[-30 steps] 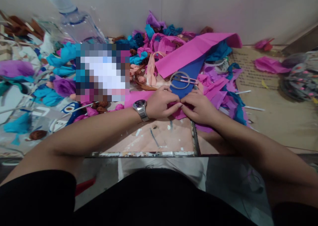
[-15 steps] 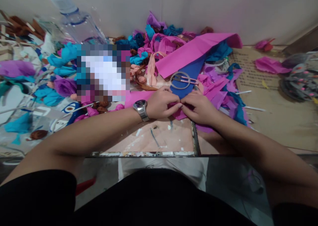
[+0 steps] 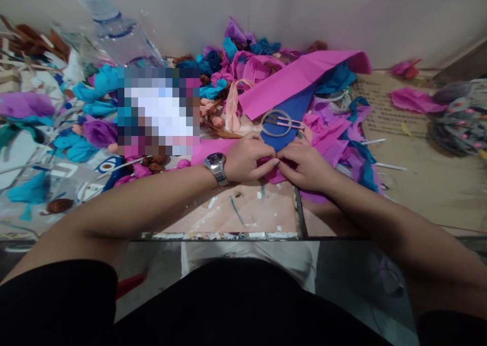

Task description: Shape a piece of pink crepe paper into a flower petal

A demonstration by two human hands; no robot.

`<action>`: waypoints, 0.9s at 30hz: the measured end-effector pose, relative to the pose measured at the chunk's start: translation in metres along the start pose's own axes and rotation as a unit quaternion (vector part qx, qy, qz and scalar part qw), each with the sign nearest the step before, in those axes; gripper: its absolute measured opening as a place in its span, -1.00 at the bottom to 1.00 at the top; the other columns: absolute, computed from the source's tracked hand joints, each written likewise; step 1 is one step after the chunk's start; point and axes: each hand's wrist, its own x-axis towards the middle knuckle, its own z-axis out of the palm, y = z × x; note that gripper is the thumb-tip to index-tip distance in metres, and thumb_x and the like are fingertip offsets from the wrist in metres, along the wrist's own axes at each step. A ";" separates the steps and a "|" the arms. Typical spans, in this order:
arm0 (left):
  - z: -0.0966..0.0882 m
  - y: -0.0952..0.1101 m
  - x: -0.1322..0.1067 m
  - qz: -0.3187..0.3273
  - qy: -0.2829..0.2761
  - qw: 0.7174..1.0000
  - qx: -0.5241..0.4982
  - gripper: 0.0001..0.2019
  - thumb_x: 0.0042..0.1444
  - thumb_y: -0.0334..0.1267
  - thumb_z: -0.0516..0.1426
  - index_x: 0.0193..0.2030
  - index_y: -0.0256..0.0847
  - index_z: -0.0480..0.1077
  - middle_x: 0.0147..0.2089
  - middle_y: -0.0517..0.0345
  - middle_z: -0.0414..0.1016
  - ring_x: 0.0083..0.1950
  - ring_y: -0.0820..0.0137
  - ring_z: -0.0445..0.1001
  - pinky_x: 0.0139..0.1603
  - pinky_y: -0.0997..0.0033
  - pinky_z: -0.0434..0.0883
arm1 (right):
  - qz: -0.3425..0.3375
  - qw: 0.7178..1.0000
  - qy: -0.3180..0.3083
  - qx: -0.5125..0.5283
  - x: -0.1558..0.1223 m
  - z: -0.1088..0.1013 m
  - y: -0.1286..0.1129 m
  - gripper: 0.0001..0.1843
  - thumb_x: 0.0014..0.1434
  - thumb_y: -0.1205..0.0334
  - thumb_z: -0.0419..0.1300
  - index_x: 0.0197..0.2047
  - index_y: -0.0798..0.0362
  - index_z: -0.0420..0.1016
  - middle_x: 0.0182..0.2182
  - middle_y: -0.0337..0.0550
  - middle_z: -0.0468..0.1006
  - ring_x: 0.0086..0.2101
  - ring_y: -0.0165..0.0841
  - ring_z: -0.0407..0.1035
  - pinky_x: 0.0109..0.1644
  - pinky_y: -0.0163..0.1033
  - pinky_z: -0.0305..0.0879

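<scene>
Both hands meet fingertip to fingertip over the table, pinching a piece of pink crepe paper (image 3: pixel 277 175). My left hand (image 3: pixel 249 158), with a metal watch (image 3: pixel 216 167) at its wrist, grips the paper's left side between thumb and fingers. From the right, my right hand (image 3: pixel 302 164) pinches the same piece, its thumb close to the left thumb. Just beyond the fingers lies a dark blue sheet (image 3: pixel 279 139). On that sheet rest a grey ring (image 3: pixel 265 127) and a pair of pink-handled scissors or a similar slim tool (image 3: pixel 292 123), whose exact kind I cannot tell.
A long pink paper strip (image 3: pixel 304 77) lies behind the hands. Crumpled coloured paper (image 3: pixel 101 130) covers the left side. A clear bottle (image 3: pixel 125 39) with a white cap stands at the back left. Printed cardboard (image 3: pixel 429 178) and a dark netted bundle (image 3: pixel 462 117) are at right.
</scene>
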 end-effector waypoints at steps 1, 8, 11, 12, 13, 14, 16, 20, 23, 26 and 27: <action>0.000 0.000 0.000 -0.001 -0.001 1.000 0.000 -0.55 0.61 0.04 0.05 -0.25 -0.11 0.56 -0.29 0.14 0.72 -0.23 0.31 0.62 0.24 0.07 0.42 | 0.000 1.000 0.000 0.000 0.000 0.000 0.000 -0.74 0.54 0.14 0.17 -0.22 0.00 0.53 -0.29 -0.13 0.66 -0.21 -0.24 0.46 0.06 -0.05 0.22; 0.000 0.000 0.000 -0.002 -0.001 1.000 0.000 -0.55 0.60 0.05 0.05 -0.26 -0.11 0.55 -0.30 0.14 0.72 -0.24 0.31 0.62 0.23 0.06 0.43 | -0.002 1.000 -0.003 0.001 0.000 0.000 0.000 -0.72 0.55 0.14 0.17 -0.24 0.00 0.52 -0.29 -0.13 0.66 -0.21 -0.24 0.45 0.06 -0.04 0.22; 0.001 0.000 0.001 0.001 0.004 1.000 0.002 -0.55 0.60 0.04 0.05 -0.26 -0.12 0.55 -0.30 0.15 0.72 -0.25 0.32 0.61 0.22 0.06 0.44 | -0.006 1.000 -0.003 0.000 0.000 0.000 0.000 -0.70 0.57 0.12 0.16 -0.24 0.00 0.51 -0.31 -0.14 0.64 -0.22 -0.25 0.44 0.05 -0.05 0.21; 0.001 0.000 0.001 0.001 0.004 1.000 0.003 -0.55 0.60 0.04 0.05 -0.27 -0.12 0.54 -0.31 0.15 0.71 -0.25 0.31 0.61 0.22 0.06 0.44 | -0.008 1.000 -0.003 0.000 0.000 -0.001 0.000 -0.70 0.57 0.12 0.15 -0.24 0.00 0.51 -0.31 -0.15 0.64 -0.23 -0.25 0.43 0.05 -0.05 0.20; 0.001 0.000 0.001 0.000 0.002 1.000 0.005 -0.55 0.60 0.04 0.05 -0.27 -0.12 0.54 -0.31 0.15 0.71 -0.25 0.31 0.61 0.22 0.06 0.44 | -0.010 1.000 -0.004 -0.001 0.000 -0.001 0.000 -0.70 0.57 0.13 0.14 -0.24 0.00 0.50 -0.31 -0.15 0.64 -0.23 -0.25 0.43 0.05 -0.05 0.19; 0.001 0.000 0.001 0.000 0.000 1.000 0.006 -0.55 0.60 0.04 0.05 -0.28 -0.11 0.54 -0.31 0.14 0.72 -0.24 0.31 0.61 0.22 0.06 0.44 | -0.011 1.000 -0.006 -0.003 0.000 -0.001 0.000 -0.70 0.57 0.13 0.14 -0.24 0.00 0.50 -0.31 -0.15 0.63 -0.23 -0.26 0.42 0.05 -0.05 0.19; 0.001 0.000 0.001 -0.001 -0.003 1.000 0.007 -0.55 0.60 0.05 0.05 -0.27 -0.11 0.53 -0.29 0.13 0.72 -0.23 0.30 0.62 0.22 0.05 0.44 | -0.010 1.000 -0.010 -0.004 0.000 -0.001 0.000 -0.71 0.57 0.15 0.14 -0.24 0.01 0.50 -0.30 -0.15 0.64 -0.23 -0.25 0.41 0.05 -0.05 0.18; 0.000 0.000 0.000 -0.001 -0.007 1.000 0.008 -0.55 0.60 0.05 0.04 -0.26 -0.12 0.54 -0.28 0.13 0.73 -0.22 0.29 0.63 0.22 0.05 0.44 | -0.011 1.000 -0.020 -0.001 0.001 -0.001 0.000 -0.72 0.57 0.16 0.14 -0.23 0.01 0.50 -0.29 -0.14 0.64 -0.22 -0.25 0.40 0.05 -0.05 0.16; 0.000 0.000 0.000 0.003 -0.005 1.000 0.009 -0.55 0.60 0.04 0.05 -0.26 -0.12 0.55 -0.28 0.13 0.73 -0.21 0.30 0.63 0.21 0.07 0.44 | -0.012 1.000 -0.020 0.002 0.001 -0.001 0.000 -0.72 0.58 0.16 0.14 -0.23 0.01 0.50 -0.29 -0.14 0.63 -0.21 -0.25 0.40 0.06 -0.05 0.15; 0.000 -0.001 0.000 0.009 -0.002 1.000 0.010 -0.55 0.61 0.03 0.05 -0.25 -0.12 0.56 -0.28 0.14 0.73 -0.22 0.30 0.63 0.19 0.09 0.44 | -0.012 1.000 -0.018 0.002 0.001 -0.001 0.001 -0.73 0.57 0.17 0.15 -0.23 0.01 0.49 -0.29 -0.14 0.63 -0.21 -0.25 0.39 0.05 -0.06 0.15; 0.000 -0.001 0.000 0.011 0.000 1.000 0.010 -0.55 0.61 0.04 0.05 -0.25 -0.12 0.56 -0.28 0.14 0.73 -0.22 0.31 0.63 0.19 0.09 0.44 | -0.012 1.000 -0.018 0.001 0.000 -0.002 0.001 -0.73 0.56 0.17 0.15 -0.23 0.01 0.49 -0.30 -0.14 0.63 -0.22 -0.25 0.39 0.05 -0.06 0.14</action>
